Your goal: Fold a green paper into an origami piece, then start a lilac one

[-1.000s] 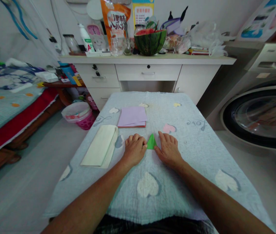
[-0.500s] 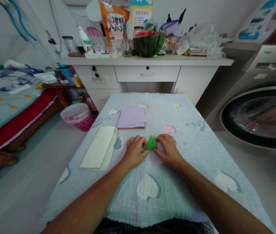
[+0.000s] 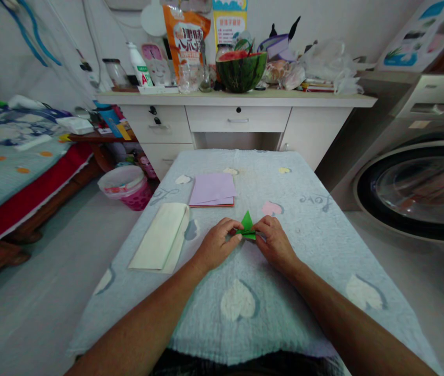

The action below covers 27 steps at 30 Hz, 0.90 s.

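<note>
Between my two hands, over the middle of the table, is a small piece of folded green paper. Its upper part rises to a point, and narrow folds cross its lower part. My left hand pinches its left side between thumb and fingers. On the right side, my right hand grips it the same way. The fingertips cover both side edges of the paper. Beyond my left hand lies a stack of square paper, purple on top with a red edge below. A folded cream cloth or paper sheet lies to the left.
A pale blue cloth with heart patterns covers the table. Behind it stands a white desk bearing a cut watermelon, an orange snack bag and plastic bags. A pink bin is at left, a washing machine at right.
The green paper has changed from a compact triangle to a shape with a raised point and a spread, creased lower part. Both hands still hold its sides, with the fingers slightly shifted.
</note>
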{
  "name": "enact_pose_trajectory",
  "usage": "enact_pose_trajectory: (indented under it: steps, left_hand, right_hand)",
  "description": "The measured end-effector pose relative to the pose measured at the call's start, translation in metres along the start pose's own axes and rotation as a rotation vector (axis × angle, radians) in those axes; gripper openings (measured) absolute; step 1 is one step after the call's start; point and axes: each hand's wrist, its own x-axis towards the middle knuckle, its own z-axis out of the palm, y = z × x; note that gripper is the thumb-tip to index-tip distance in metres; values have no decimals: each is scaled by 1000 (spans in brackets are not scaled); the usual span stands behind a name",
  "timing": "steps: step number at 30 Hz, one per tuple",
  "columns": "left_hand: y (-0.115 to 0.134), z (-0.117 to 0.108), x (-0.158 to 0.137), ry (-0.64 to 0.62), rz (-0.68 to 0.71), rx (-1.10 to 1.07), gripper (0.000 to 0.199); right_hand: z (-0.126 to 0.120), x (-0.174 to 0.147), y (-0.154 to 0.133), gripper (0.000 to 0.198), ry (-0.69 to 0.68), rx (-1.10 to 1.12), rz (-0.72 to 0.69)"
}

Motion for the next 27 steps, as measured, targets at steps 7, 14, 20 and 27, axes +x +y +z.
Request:
enact_pose_trajectory:
  steps: [7,14,20,27]
  left_hand:
    - [-7,5,4,68,-7,151,14]
    - [-9,9,4,130,-32,379,12]
    - [-10,11,8,15,-33,509,7]
    - [-7,10,7,17,-14,506,9]
  right_hand:
    - [-4,1,-7,31,-29,98,-41]
    - [4,2,-7,21,-82,14,18]
    - [12,4,-3,28,-160,-192,122]
    - [7,4,-4,14,-106,-113,73]
